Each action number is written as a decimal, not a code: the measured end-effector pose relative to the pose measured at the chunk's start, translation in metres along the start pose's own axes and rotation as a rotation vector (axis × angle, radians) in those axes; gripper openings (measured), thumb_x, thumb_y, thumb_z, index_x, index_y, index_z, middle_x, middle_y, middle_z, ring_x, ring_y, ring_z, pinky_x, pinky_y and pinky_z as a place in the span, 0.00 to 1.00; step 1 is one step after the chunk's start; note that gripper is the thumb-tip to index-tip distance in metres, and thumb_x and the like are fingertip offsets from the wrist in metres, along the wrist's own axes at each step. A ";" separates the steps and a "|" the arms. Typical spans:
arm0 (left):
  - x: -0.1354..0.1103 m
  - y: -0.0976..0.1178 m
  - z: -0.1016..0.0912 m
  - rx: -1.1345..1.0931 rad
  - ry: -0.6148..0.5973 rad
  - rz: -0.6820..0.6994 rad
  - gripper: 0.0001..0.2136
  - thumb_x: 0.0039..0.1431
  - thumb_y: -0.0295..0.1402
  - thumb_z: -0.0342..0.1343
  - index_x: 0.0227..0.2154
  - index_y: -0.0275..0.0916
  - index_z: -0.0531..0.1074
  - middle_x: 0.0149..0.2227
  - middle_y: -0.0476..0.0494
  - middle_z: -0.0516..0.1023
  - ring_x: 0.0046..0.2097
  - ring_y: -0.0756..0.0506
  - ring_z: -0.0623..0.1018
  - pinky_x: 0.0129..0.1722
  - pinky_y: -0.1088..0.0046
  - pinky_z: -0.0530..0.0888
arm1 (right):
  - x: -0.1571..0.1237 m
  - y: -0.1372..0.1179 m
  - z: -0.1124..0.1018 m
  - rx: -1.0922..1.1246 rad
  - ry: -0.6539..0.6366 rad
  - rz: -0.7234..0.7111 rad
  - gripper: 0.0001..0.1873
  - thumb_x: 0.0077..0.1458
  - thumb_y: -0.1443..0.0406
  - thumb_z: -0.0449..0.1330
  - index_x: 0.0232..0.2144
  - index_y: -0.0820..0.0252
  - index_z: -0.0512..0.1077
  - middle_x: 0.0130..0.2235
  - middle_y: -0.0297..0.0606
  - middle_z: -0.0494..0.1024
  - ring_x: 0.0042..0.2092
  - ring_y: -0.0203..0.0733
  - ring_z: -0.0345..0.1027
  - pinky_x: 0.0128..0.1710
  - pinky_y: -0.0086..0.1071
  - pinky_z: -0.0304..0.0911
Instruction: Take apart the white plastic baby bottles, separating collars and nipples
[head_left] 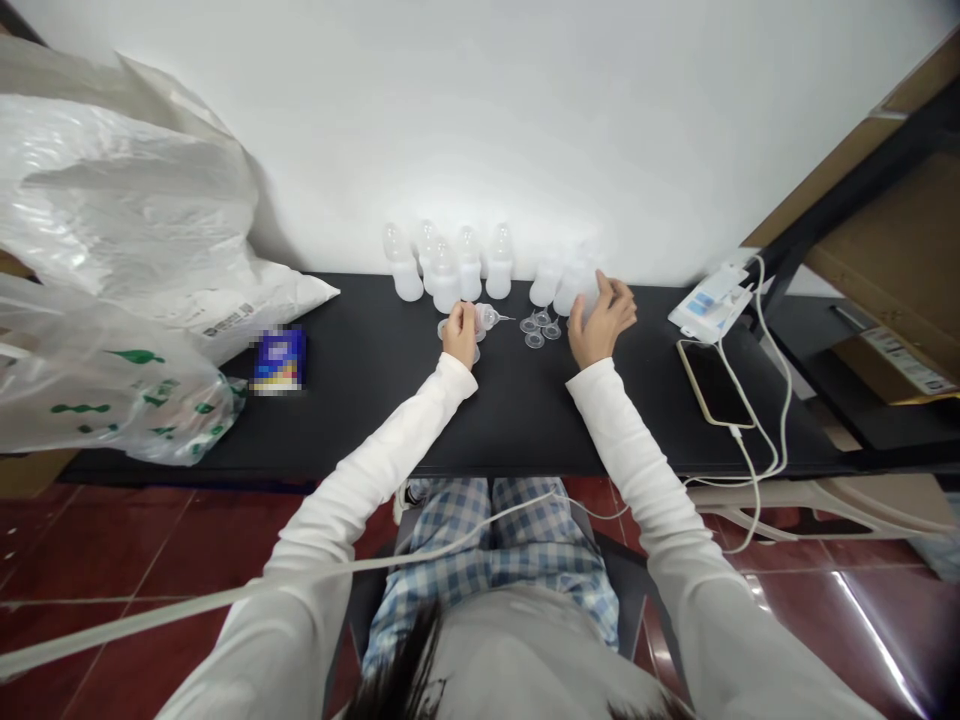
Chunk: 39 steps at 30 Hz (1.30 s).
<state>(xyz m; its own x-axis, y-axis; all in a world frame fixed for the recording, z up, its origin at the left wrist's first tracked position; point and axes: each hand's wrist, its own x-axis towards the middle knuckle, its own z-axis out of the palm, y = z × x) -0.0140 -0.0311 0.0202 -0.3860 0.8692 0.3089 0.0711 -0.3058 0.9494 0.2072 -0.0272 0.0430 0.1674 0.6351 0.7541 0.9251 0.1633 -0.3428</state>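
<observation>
Head view, looking down at a black counter [360, 400] against a white wall [525, 120]. Left hand [459, 335] sits centre frame, just left of middle, fingers closed on a small clear nipple piece [489, 318] whose tip points right; the piece is low over the counter, right in front of the bottle row. Right hand [600, 322] is centre-right, fingers curled round the side of a translucent bottle [576, 287] that stands upright at the back of the counter near the wall; the hand grips it, thumb side towards the camera. Between the two hands, a few loose clear nipples [540, 328] lie flat on the counter, clustered, apart from both hands. Behind the left hand, a group of capped bottles [444, 265] stands upright, packed close, by the wall. Right of frame: a phone [712, 382] lies screen up, a white cable [757, 450] plugged into its near end, and a white charger pack [709, 303] just behind it. Left of frame: a blurred blue packet [279, 360] lies flat, and beside it big plastic bags [112, 300] spill onto the counter's left end. Far right, a cardboard box [892, 250] sits on a dark shelf. Both sleeves are white; a checked garment shows at lower centre.
</observation>
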 end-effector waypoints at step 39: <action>-0.003 0.009 -0.010 0.389 -0.262 0.339 0.29 0.68 0.56 0.33 0.33 0.41 0.72 0.33 0.43 0.77 0.37 0.45 0.77 0.43 0.66 0.73 | -0.024 -0.033 0.016 0.445 -0.223 -0.606 0.07 0.59 0.68 0.57 0.42 0.56 0.69 0.42 0.41 0.77 0.39 0.41 0.70 0.39 0.36 0.63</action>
<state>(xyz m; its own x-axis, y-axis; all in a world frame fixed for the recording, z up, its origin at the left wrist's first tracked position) -0.0210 -0.0406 0.0272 -0.0451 0.8298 0.5563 0.5028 -0.4623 0.7304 0.1674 -0.0356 0.0266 -0.4392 0.4675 0.7672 0.6016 0.7873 -0.1354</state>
